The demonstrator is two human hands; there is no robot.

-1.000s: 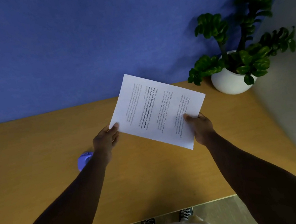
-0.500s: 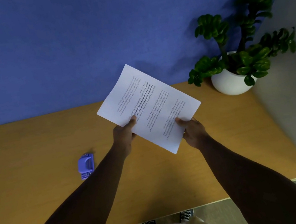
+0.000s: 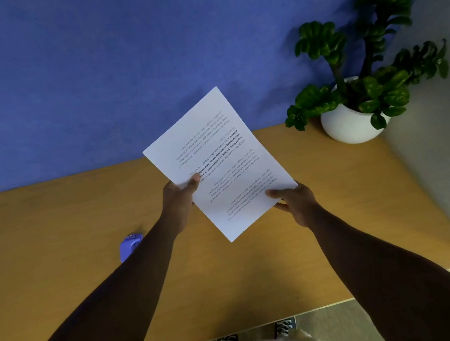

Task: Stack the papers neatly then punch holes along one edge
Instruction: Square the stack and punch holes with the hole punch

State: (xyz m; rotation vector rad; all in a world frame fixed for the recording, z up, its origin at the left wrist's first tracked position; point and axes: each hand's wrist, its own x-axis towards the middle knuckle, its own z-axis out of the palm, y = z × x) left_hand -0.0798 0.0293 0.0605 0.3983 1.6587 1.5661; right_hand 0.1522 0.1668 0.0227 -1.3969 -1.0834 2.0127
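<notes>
A stack of white printed papers (image 3: 218, 161) is held up above the wooden table (image 3: 54, 256), tilted with its long side running up and away. My left hand (image 3: 179, 198) grips the stack's left long edge, thumb on the printed face. At the lower right edge, my right hand (image 3: 293, 202) holds the stack with the thumb on top. A small purple hole punch (image 3: 128, 246) lies on the table to the left, partly hidden behind my left forearm.
A green plant in a white pot (image 3: 350, 124) stands at the table's back right corner. A blue wall (image 3: 85, 74) rises right behind the table. The table's front edge (image 3: 243, 334) is close to my feet.
The stack has turned clockwise, from lying crosswise to pointing up and away. My left hand slid along its edge toward the middle, and my forearm now covers part of the punch.
</notes>
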